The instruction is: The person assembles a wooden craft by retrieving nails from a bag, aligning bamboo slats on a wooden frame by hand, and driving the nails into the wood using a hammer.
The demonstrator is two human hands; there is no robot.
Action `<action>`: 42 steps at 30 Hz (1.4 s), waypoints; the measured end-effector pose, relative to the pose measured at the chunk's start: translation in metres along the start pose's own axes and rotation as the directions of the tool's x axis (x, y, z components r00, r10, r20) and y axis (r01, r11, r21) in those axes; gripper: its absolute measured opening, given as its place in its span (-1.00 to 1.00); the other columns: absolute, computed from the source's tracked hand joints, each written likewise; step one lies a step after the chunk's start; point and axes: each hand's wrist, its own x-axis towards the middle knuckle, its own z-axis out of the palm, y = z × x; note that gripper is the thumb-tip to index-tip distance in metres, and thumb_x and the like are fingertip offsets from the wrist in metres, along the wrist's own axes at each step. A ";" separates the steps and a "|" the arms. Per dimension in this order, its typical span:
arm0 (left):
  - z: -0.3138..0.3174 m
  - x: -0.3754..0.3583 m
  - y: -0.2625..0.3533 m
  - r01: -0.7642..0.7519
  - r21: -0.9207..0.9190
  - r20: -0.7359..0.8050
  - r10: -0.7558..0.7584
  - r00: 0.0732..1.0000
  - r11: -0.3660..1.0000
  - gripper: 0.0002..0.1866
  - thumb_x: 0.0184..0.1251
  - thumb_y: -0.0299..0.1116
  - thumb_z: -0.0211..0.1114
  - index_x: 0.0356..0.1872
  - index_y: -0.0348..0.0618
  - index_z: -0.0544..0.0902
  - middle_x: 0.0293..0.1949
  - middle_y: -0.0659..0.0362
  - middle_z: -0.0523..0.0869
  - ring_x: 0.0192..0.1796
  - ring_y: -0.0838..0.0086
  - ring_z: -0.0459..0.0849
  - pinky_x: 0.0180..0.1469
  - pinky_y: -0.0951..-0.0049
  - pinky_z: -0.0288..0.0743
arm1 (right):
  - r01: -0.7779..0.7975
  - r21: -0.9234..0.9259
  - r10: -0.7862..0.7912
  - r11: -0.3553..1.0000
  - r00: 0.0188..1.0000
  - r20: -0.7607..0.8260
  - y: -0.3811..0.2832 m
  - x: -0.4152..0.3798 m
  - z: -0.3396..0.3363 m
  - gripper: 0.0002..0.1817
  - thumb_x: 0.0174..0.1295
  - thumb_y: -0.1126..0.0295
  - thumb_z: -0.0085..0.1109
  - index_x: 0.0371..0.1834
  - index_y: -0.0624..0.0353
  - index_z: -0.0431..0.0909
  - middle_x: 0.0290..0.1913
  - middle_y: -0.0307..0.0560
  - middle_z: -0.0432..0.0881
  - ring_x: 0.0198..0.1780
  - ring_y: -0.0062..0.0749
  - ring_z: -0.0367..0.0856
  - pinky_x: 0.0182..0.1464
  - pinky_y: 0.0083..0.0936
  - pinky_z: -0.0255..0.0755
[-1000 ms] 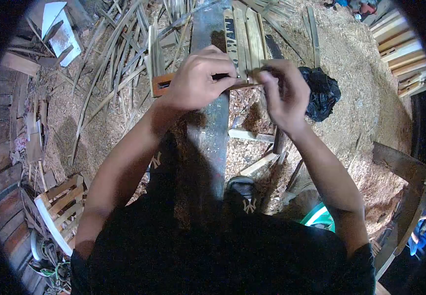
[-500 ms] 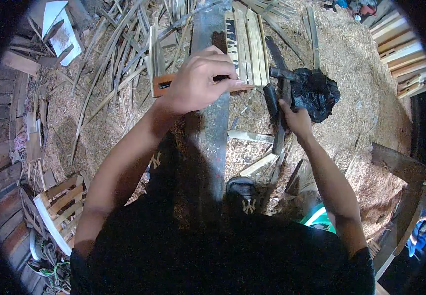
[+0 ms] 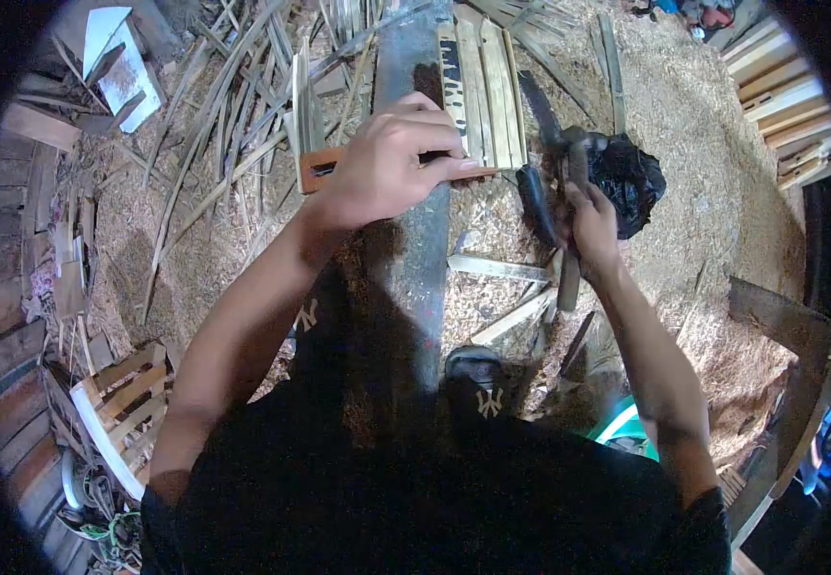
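My left hand (image 3: 394, 161) is closed over a reddish-brown wooden strip (image 3: 318, 169), with thumb and finger pinched together at its right part. Whatever lies in the pinch is too small to make out. The strip runs along the near end of a pale slatted wooden piece (image 3: 489, 101), which rests on a long grey beam (image 3: 414, 259). To the right, my right hand (image 3: 594, 230) is wrapped round the handle of a hammer (image 3: 569, 278). The hammer's head is up near a black plastic bag (image 3: 641, 187) and blurred by motion.
A black-handled tool (image 3: 534, 196) lies left of the hammer. Loose wood strips (image 3: 214, 144) cover the sawdust floor at the left. Stacked pale wooden pieces (image 3: 775, 86) stand at the far right. A slatted wooden frame (image 3: 114, 422) lies at the lower left, and my shoe (image 3: 473, 374) is beside the beam.
My right hand has shifted a little right and down with the hammer, whose handle has moved the same way. My left hand stays in its place on the strip.
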 end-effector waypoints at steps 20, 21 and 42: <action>0.000 -0.007 -0.003 0.042 0.112 -0.008 -0.041 0.999 0.993 -0.90 0.11 -0.60 0.35 -0.33 -0.33 0.73 -0.25 0.02 0.79 0.03 0.07 0.74 0.05 0.06 0.62 | 0.751 -0.476 -0.606 0.457 0.655 0.452 -0.079 -0.126 0.002 -0.29 0.40 0.71 0.20 0.65 0.21 0.37 0.14 0.34 0.77 -0.11 -0.03 0.85 -0.03 -0.29 0.66; 0.000 -0.006 -0.003 0.042 0.096 -0.009 -0.042 0.999 0.994 -0.90 0.10 -0.60 0.35 -0.33 -0.34 0.73 -0.25 0.01 0.79 0.02 0.06 0.74 0.05 0.06 0.62 | 0.737 -0.506 -0.600 0.448 0.667 0.442 -0.080 -0.124 0.002 -0.28 0.39 0.72 0.21 0.64 0.22 0.37 0.13 0.34 0.77 -0.11 0.01 0.85 -0.03 -0.29 0.67; 0.003 -0.005 -0.005 0.016 0.073 -0.043 -0.013 0.999 0.997 -0.92 0.06 -0.61 0.38 -0.40 -0.39 0.66 -0.33 -0.03 0.73 -0.04 0.03 0.72 0.00 0.05 0.60 | 0.839 -0.470 -0.718 0.274 0.504 0.480 -0.078 -0.116 0.008 -0.29 0.38 0.70 0.25 0.63 0.20 0.39 0.16 0.39 0.75 -0.07 0.08 0.86 -0.02 -0.24 0.70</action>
